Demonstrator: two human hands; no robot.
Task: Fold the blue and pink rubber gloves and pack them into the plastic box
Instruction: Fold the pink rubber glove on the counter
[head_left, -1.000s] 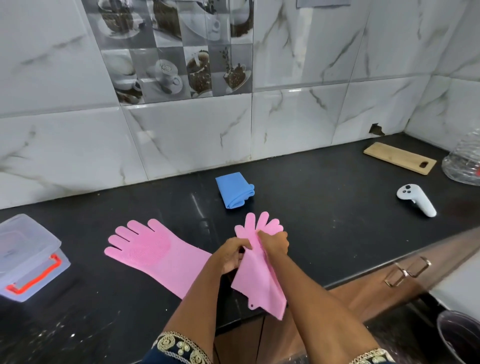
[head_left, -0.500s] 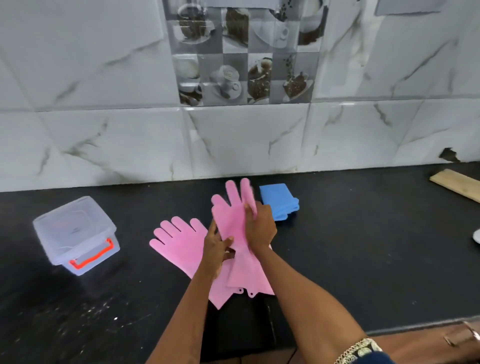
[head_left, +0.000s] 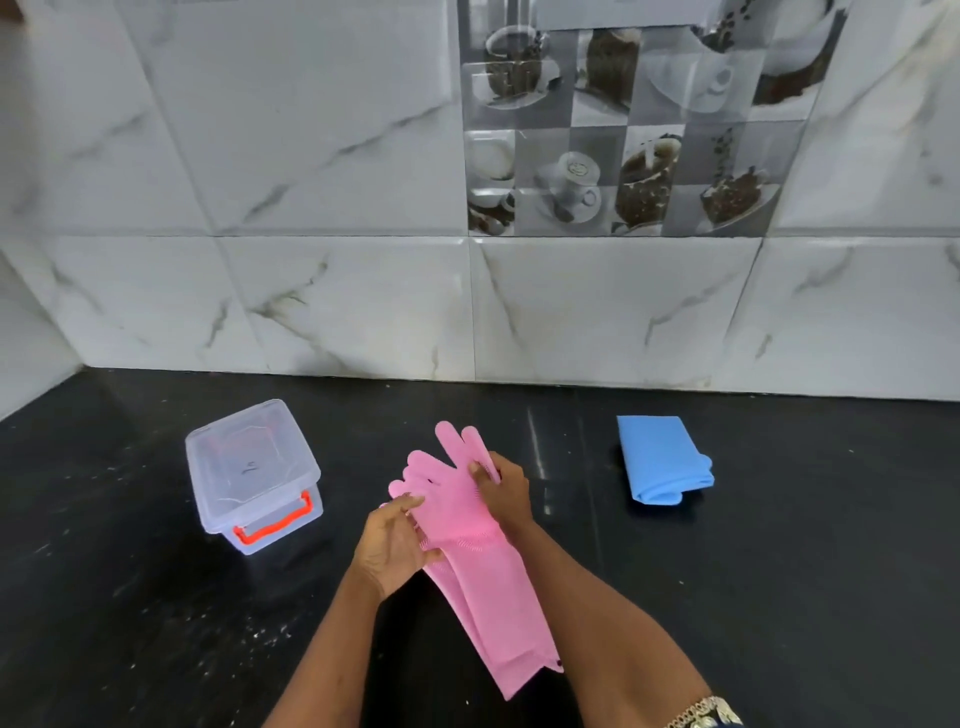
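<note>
your left hand (head_left: 390, 545) and right hand (head_left: 503, 491) each pinch the stacked pink gloves (head_left: 475, 551) in a closed grip on the table (head_left: 779, 571); next, fold them, since the folded blue gloves (head_left: 662, 460) lie right and the lidded plastic box (head_left: 252, 473) left.

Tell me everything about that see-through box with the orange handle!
The plastic box is small, clear and rectangular, with rounded corners. Its clear lid is on, and an orange handle sits on the side nearest the camera. It stands upright on the black counter, left of the hands, and nothing else touches it. It looks empty inside.
</note>
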